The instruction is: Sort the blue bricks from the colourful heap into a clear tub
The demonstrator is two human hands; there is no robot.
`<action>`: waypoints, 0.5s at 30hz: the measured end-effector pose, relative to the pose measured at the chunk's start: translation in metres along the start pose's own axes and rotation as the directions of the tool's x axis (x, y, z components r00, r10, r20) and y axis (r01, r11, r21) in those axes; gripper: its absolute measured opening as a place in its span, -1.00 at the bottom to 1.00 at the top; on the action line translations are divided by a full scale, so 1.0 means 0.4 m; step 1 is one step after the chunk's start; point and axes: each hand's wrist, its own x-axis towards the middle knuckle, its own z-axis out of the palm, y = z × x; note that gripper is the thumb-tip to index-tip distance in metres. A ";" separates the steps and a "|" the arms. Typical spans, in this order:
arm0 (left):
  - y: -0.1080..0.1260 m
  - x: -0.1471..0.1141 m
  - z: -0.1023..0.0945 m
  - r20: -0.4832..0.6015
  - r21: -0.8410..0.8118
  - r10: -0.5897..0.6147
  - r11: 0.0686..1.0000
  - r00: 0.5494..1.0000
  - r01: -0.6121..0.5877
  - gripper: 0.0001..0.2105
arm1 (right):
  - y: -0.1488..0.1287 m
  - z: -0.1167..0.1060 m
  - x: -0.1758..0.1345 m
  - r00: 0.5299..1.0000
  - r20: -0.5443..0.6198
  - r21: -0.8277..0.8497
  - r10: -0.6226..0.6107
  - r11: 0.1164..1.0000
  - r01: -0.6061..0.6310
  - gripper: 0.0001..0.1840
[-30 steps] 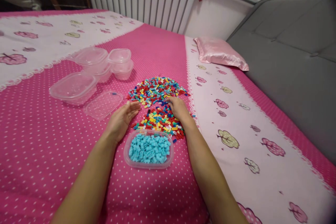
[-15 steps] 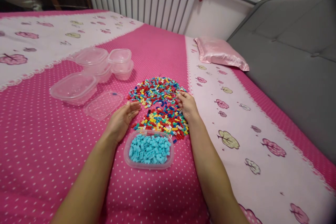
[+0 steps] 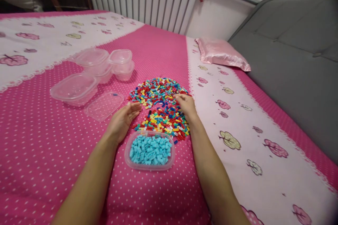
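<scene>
Small mixed-colour building bricks (image 3: 158, 89) lie heaped on the pink dotted bedspread (image 3: 155, 197), in a far pile and a nearer pile (image 3: 169, 121). My right hand (image 3: 187, 105) is over the right side of the bricks, its fingers pinched together; whatever they hold is too small to make out. At the left edge of the heap my left hand (image 3: 125, 116) rests with fingers stretched out and nothing in it. Between my forearms stands a clear plastic tub (image 3: 127, 154) filled with light-blue bricks (image 3: 150, 150).
A loose clear lid (image 3: 104, 106) lies left of my left hand. Beyond it stand several lidded clear containers (image 3: 75, 89), some stacked. A pink satin pillow (image 3: 221, 54) lies by the grey headboard (image 3: 290, 49) on the right. A white radiator (image 3: 148, 0) lines the far wall.
My right hand has shifted slightly left over the bricks, fingertips still pinched. My left hand and the tub have stayed in place.
</scene>
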 end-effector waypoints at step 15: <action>-0.004 0.003 -0.006 0.008 0.007 0.011 1.000 1.000 -0.011 -0.72 | 0.004 0.023 -0.017 0.995 0.091 -0.747 -0.039 0.658 0.094 -0.71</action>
